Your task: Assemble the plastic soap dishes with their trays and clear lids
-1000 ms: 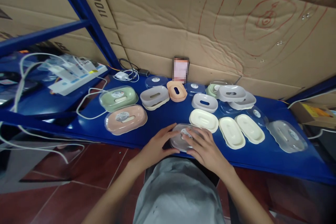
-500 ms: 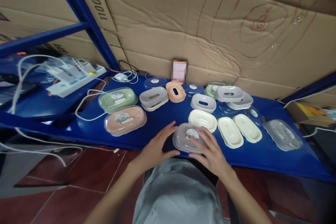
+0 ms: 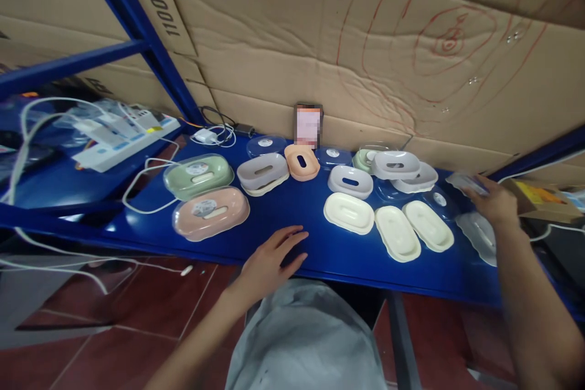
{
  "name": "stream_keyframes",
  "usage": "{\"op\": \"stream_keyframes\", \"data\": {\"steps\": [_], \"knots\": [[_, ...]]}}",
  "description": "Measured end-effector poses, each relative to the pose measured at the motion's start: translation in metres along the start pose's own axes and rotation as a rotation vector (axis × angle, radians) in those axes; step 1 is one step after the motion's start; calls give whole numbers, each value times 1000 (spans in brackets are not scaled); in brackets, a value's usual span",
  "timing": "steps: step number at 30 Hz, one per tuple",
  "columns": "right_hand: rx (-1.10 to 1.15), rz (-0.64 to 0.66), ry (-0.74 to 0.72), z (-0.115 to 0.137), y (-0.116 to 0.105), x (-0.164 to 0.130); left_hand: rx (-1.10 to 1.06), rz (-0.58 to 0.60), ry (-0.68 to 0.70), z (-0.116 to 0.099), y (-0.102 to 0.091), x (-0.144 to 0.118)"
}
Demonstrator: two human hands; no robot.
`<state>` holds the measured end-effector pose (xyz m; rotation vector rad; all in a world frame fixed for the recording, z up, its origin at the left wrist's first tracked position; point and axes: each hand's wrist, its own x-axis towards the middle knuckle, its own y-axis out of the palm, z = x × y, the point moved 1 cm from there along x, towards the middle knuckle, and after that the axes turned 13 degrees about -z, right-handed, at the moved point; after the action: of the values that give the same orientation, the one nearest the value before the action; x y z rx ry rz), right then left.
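- Head view: the right hand [image 3: 491,202] is carrying the clear lidded soap box [image 3: 466,181] out to the far right of the blue bench [image 3: 292,207]; 0.5 s ago that box was lying at the front edge under both hands.
- Its fingers are curling around the box, holding it above another clear lid [image 3: 479,233].
- The left hand [image 3: 269,259] is staying on the front edge, fingers loosely spread, holding nothing.
- The spot in front of the 3 cream trays [image 3: 397,230] is now showing bare, so I judge this box finished and being set aside.
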<state>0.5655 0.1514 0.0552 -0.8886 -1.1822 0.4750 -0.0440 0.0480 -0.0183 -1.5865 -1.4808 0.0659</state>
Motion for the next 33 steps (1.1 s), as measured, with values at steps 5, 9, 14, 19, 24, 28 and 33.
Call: {"op": "stream_keyframes", "data": {"steps": [5,9,14,19,24,28,33], "knots": [[23,59,-50,14,17,-4,29,-8,30,-1,1,1],[21,-79,-87,32,-2,-23,34,-5,24,-3,0,3],[335,-65,-464,119,-43,-93,50,85,90,-18,11,22],[415,117,-720,207,-56,-160,166,201,292,-32,36,50],[390,120,-751,234,-41,-156,262,120,246,-15,23,47],[334,173,-739,250,-22,-133,167,14,192,4,2,24],[508,184,-786,275,-37,-142,122,-126,114,7,0,5]]}}
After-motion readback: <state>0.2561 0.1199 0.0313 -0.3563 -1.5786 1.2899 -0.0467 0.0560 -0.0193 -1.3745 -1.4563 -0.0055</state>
